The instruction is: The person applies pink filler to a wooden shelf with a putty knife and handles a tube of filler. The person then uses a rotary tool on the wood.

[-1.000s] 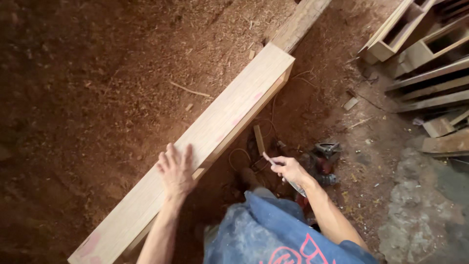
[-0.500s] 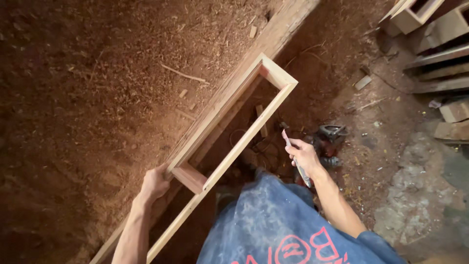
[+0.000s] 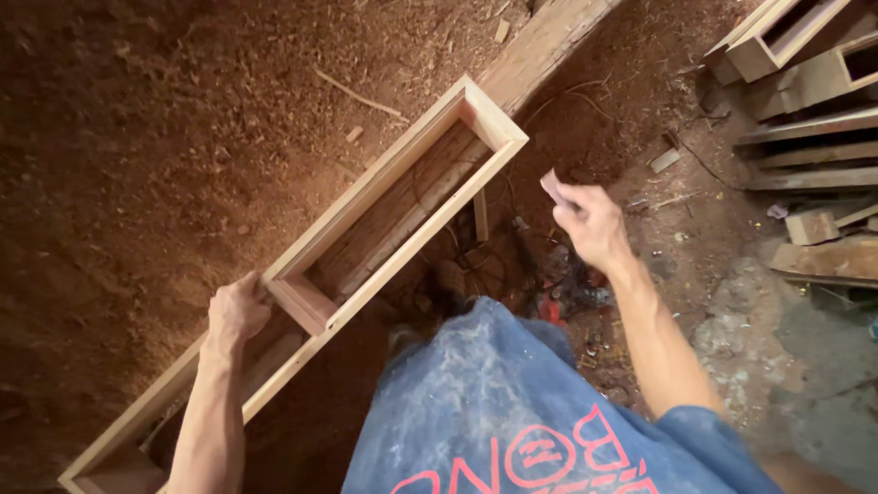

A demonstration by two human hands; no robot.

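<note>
A long pale wooden frame [image 3: 402,165] with cross pieces lies tilted over a sawdust-covered floor, its open side facing up. My left hand [image 3: 236,313] grips the frame's near-left rail next to a cross piece [image 3: 297,304]. My right hand [image 3: 590,220] is raised to the right of the frame, apart from it, with the fingers pinched on a small flat pale piece [image 3: 552,188]. What that piece is I cannot tell.
Red-brown sawdust [image 3: 137,137] covers the floor at left. A rough wooden beam [image 3: 540,50] runs up past the frame's far end. More wooden frames and boards [image 3: 805,82] are stacked at the upper right. Tools and cords [image 3: 567,284] lie near my feet.
The frame has been turned from its flat face to its open side. My left hand moved from on top to gripping the rail. My right hand has lifted up and to the right.
</note>
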